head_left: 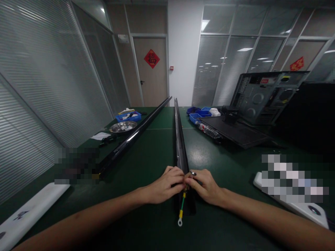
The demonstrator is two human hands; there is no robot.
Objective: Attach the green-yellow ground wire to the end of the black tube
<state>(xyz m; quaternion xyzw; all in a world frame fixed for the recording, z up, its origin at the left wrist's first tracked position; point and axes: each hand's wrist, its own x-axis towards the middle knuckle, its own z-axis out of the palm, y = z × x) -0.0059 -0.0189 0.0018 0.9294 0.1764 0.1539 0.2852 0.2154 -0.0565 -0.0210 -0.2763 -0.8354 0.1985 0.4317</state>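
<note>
A long dark metal rail runs away from me down the middle of the table. Over its near end my left hand and my right hand meet, fingers bent and fingertips together. A short green ground wire with yellow ends comes out from under both sets of fingertips; its silver ring terminal points towards me. Both hands are closed at the wire's upper end, which the fingers hide. A shiny ring shows on a right finger.
A second dark rail lies to the left. Beyond it are a metal bowl and a blue bin. At right are blue bins, a plastic bottle, a flat black panel and an open computer case. White devices flank me.
</note>
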